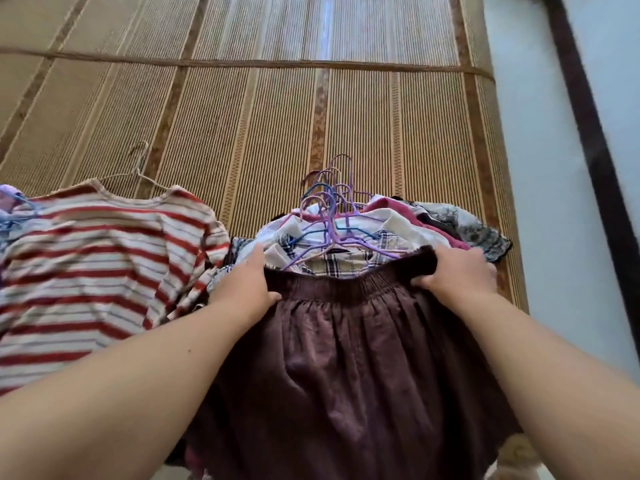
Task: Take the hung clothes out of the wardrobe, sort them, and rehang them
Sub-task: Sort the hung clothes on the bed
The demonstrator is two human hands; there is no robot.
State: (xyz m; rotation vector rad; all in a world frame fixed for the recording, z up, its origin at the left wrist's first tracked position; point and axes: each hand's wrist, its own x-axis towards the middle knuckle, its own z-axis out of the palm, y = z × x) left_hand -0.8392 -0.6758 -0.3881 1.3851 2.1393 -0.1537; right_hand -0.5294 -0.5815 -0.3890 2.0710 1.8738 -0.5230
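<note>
Left grip: left hand (246,282) holds the left end of the elastic waistband (346,287), thumb on its front face.
Right grip: right hand (457,275) holds the right end, fingers curled over the band.
Maroon skirt (346,368): gathered, stretched between both hands, covering the near part of the clothes pile (388,223).
Pile: plaid, white and pink garments on purple, blue and pink hangers (329,202), just beyond the waistband.
Striped shirt (97,265): red and white, on a wire hanger (138,168), just left of the pile.
Surface: woven mat (277,116).

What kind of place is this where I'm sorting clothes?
Likely a bedroom at home: a striped shirt and clothes on wire hangers lie on a woven bamboo mat.
</note>
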